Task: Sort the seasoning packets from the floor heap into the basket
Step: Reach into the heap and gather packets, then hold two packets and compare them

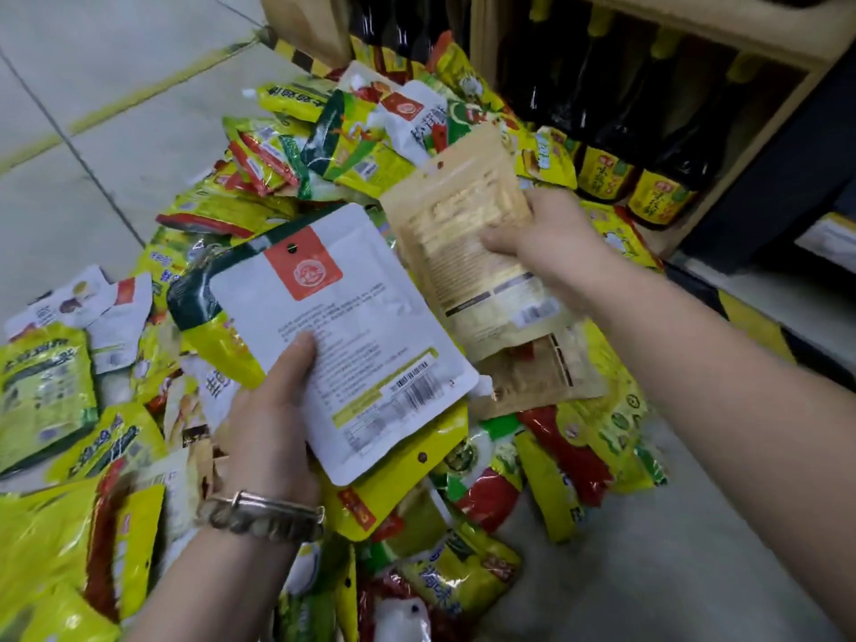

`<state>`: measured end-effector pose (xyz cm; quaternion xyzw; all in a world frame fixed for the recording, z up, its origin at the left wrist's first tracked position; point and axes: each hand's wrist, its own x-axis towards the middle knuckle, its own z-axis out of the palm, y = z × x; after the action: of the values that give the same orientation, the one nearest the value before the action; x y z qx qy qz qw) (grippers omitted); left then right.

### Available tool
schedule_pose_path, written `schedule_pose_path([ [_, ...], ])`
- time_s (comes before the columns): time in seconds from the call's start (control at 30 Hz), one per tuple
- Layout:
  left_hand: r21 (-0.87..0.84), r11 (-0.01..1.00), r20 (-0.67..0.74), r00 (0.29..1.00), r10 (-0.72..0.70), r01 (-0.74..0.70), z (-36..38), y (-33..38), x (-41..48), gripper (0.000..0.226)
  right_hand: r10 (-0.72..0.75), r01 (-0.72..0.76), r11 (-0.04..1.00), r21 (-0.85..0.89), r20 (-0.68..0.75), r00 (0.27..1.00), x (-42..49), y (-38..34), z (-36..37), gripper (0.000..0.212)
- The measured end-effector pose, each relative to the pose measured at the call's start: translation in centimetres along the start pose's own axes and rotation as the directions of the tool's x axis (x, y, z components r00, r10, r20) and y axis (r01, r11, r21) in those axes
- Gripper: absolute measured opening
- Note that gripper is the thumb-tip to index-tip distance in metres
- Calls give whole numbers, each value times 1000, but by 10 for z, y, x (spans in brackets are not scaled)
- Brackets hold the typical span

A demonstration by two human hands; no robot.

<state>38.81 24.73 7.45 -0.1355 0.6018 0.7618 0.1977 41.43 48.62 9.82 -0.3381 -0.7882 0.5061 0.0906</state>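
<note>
A heap of seasoning packets, mostly yellow, green and red, covers the floor. My left hand grips a white packet with a red square label, back side up, thumb on top. Under it, in the same hand, lies a yellow packet. My right hand holds a tan kraft-coloured packet by its right edge, lifted above the heap. A second tan packet lies just beneath it. No basket is in view.
A wooden shelf at the upper right holds dark sauce bottles with yellow labels. Grey tiled floor with a yellow line lies at the upper left. Bare floor shows at the lower right.
</note>
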Motion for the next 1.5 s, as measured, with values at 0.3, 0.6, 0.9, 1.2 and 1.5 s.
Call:
schedule_pose_path([
  [0.3,155,981,372,927,48,-113,131,55,-55,27,-44,73,994,76,-325,945,-55,-64,-182,22],
  [0.6,205,973,816,569,-107,-111,266,73,-199,21,-1,-89,989,-121,-597,802,-261,-59,-381,8],
  [0.9,501,833,865,129,-485,-236,369,-29,-349,33,457,-420,870,258,-742,490,-426,86,-464,10],
  [1.2,96,14,585,45,-810,-995,437,-179,-402,43,752,-768,570,-293,-191,631,-468,240,-468,11],
  [1.5,-480,-243,175,179,-968,-843,412,-276,-422,83,697,-501,609,-615,113,708,-429,300,-408,13],
])
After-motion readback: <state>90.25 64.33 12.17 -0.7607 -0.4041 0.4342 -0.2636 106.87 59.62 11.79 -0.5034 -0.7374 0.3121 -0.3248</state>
